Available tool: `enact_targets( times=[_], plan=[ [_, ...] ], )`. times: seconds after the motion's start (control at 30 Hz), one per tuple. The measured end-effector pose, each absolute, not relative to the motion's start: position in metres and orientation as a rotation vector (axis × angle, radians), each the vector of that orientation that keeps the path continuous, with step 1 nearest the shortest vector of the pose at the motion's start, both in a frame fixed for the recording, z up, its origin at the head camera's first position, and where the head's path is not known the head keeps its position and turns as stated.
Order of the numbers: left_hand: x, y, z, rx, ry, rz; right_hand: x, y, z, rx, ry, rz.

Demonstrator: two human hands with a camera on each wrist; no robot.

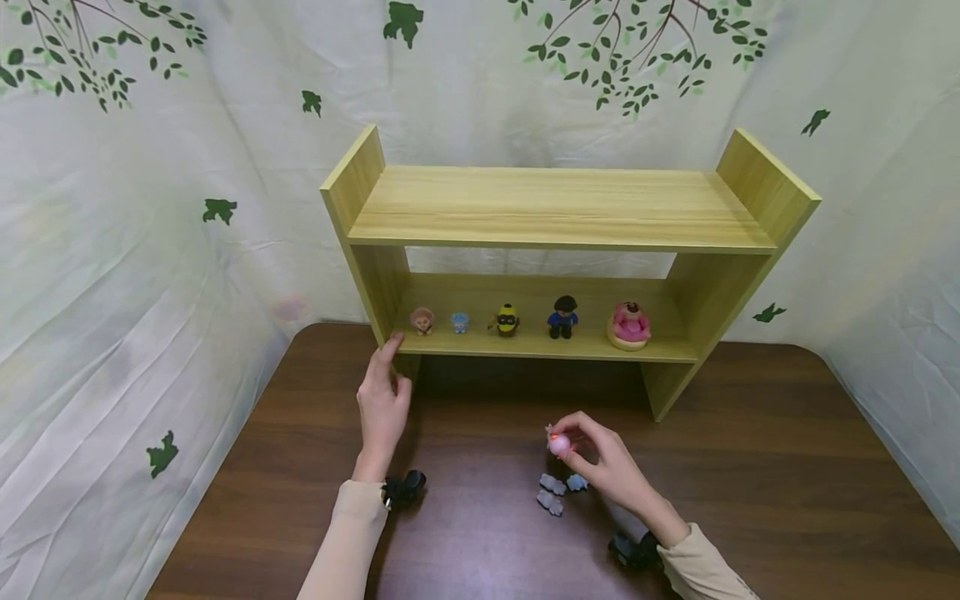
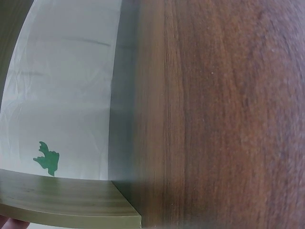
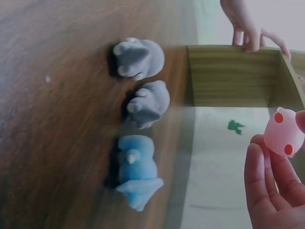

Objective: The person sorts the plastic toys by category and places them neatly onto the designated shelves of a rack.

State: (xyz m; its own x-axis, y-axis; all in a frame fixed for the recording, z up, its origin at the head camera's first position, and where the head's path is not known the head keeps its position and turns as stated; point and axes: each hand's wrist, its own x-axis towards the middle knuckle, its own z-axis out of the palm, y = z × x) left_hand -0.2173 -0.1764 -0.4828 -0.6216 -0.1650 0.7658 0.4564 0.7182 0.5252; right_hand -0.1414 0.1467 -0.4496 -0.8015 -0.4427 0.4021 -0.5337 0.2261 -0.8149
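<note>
My right hand (image 1: 611,467) pinches a small pink rounded toy (image 1: 558,444) between thumb and fingers, held above the table. In the right wrist view the pink toy (image 3: 284,132) shows red-orange spots. Below it on the table lie two small grey animal figures (image 3: 140,58) and a light blue animal figure (image 3: 138,164). My left hand (image 1: 384,408) grips the left side panel of the wooden shelf (image 1: 562,208) near the front of its lower board. In the left wrist view only a bit of fingertip shows at the panel's edge.
Along the lower board stand a brownish figure (image 1: 422,321), a small blue one (image 1: 460,322), a yellow-and-black one (image 1: 507,321), a dark-haired doll in blue (image 1: 562,317) and a pink bear (image 1: 630,325). A leaf-printed cloth (image 1: 255,133) hangs behind the brown table (image 1: 787,467).
</note>
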Motion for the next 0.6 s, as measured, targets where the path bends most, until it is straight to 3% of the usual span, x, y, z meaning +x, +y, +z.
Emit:
enact_targets(
  times=[0.6],
  plan=[
    [-0.216, -0.176, -0.482, -0.228, -2.062, -0.915, -0.140, 0.140, -0.433, 1.011, -2.294, 1.627]
  ],
)
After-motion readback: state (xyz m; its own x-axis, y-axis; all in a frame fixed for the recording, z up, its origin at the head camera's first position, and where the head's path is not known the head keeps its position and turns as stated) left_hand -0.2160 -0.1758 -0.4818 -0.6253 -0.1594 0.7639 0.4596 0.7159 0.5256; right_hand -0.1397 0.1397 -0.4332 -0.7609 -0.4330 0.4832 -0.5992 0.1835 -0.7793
